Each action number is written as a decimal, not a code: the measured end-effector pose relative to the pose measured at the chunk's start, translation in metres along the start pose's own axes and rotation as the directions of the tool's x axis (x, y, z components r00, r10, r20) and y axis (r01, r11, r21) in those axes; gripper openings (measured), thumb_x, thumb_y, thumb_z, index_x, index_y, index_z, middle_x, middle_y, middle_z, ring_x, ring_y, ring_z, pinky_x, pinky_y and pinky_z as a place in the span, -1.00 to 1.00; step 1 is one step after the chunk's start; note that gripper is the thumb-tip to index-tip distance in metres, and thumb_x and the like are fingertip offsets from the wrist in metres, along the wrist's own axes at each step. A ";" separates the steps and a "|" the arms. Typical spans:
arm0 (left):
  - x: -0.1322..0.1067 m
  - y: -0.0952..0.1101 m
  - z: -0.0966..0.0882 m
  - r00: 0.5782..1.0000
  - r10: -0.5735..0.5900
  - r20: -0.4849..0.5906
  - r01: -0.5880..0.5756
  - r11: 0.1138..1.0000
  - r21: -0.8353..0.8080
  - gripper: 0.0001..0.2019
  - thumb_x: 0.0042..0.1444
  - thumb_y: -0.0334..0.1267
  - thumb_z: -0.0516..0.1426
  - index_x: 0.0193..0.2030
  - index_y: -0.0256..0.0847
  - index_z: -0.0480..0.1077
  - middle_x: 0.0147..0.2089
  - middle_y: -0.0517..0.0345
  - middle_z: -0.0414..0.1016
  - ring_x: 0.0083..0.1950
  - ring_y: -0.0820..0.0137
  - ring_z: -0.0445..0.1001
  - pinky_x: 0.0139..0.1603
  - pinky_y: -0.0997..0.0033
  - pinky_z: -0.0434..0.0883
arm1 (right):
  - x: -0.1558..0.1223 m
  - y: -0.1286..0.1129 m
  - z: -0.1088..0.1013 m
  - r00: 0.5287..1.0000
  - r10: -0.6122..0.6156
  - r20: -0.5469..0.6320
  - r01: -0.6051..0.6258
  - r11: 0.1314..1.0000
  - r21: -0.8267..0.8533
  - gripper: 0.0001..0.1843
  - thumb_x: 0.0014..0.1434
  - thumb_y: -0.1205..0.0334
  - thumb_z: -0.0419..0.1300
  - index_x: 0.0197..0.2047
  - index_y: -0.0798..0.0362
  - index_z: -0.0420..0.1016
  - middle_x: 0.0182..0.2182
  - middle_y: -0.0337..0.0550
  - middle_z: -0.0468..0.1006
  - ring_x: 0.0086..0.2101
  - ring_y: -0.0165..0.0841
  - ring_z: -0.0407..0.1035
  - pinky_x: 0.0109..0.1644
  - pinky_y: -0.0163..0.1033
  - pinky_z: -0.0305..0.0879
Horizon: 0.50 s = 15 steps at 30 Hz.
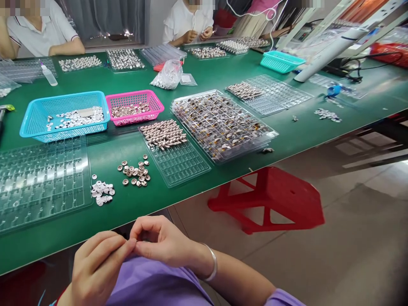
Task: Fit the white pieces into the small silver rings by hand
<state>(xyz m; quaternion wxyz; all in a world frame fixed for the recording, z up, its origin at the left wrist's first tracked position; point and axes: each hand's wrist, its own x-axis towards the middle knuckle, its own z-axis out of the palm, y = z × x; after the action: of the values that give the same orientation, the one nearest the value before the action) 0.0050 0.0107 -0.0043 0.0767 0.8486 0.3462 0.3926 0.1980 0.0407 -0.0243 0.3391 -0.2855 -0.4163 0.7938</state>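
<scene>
Just off the table's front edge, over my lap, my left hand (97, 265) and my right hand (162, 242) meet with fingertips pinched together. Whatever lies between the fingertips is hidden or too small to name. On the table beyond them is a small pile of white round discs (102, 193). Right of it lie loose brownish, cup-shaped round pieces (135, 172). Farther right, a clear compartment tray (181, 168) carries rows of beige pointed pieces (164, 134) in its far part.
A blue basket (35, 121) holds white discs; a pink basket (156, 102) holds brownish pieces. Stacked clear trays (223, 127) are filled with small parts. An empty-looking clear tray (44, 182) lies left. A red stool (287, 197) stands right. Co-workers (189, 21) sit across the green table (204, 76).
</scene>
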 end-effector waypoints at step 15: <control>0.004 -0.003 -0.004 0.930 -0.358 0.081 0.367 0.903 -0.224 -0.66 0.17 -0.54 0.16 -0.02 -0.06 0.52 -0.27 0.19 0.48 -0.34 0.49 0.54 -0.33 0.63 0.50 | 0.006 -0.015 -0.021 0.964 0.170 0.205 -0.189 0.979 0.079 -0.56 0.06 -0.03 0.41 -0.16 0.18 0.60 -0.43 -0.25 0.52 -0.43 -0.54 0.35 -0.23 -0.36 0.28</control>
<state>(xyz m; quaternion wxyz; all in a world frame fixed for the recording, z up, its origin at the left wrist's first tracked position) 0.0019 0.0146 -0.0003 0.2547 0.7616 0.4473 0.3936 0.2143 0.0615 -0.0232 0.2362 -0.2250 -0.3811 0.8651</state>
